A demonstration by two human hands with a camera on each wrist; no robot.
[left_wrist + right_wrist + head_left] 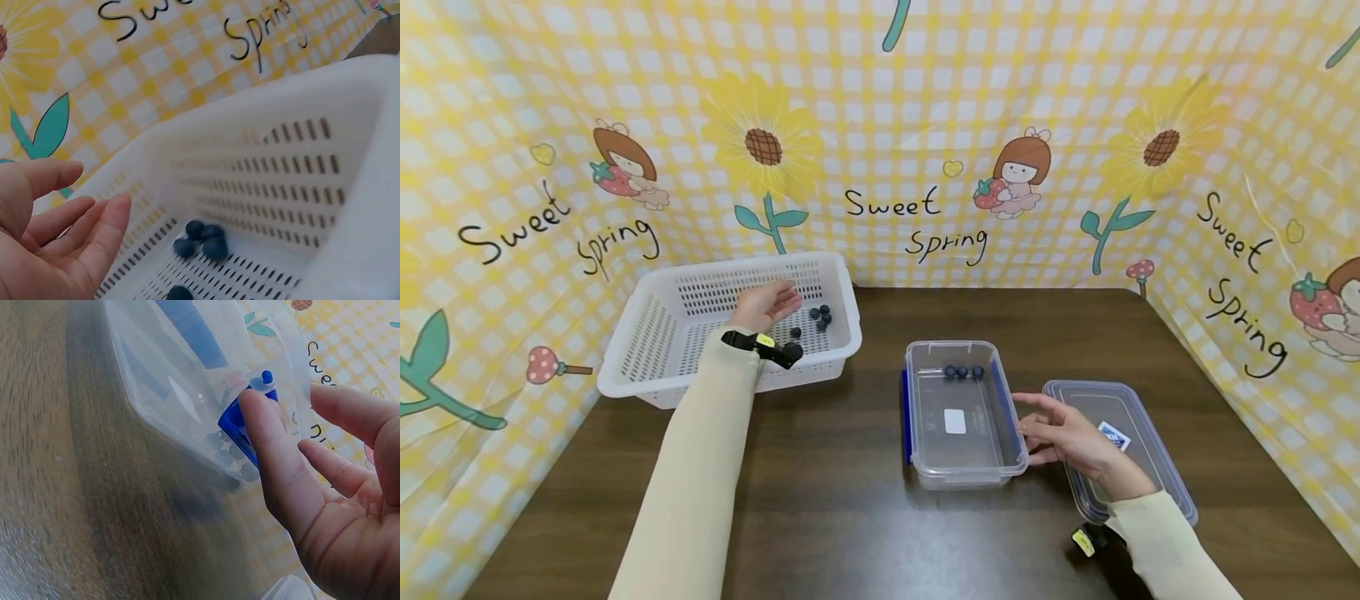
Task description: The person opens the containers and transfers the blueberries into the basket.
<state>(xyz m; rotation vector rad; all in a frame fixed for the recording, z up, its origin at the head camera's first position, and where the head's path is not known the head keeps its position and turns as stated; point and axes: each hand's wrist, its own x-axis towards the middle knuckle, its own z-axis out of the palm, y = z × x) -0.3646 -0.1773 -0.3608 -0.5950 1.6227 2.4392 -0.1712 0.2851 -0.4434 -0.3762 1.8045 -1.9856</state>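
My left hand hovers inside the white perforated basket, its fingers loosely extended and no berry visible in them. To its right, several blueberries lie on the basket floor; the left wrist view shows a cluster of blueberries beyond the fingertips. A clear plastic food container stands uncovered on the table with three blueberries near its far end. Beside its right wall is my right hand, fingertips touching that side. In the right wrist view, one finger rests against the container's blue latch.
A clear lid with a bluish rim lies on the dark wooden table, right of the container and partly under the right hand and wrist. Yellow checked cloth surrounds the table at the back and sides.
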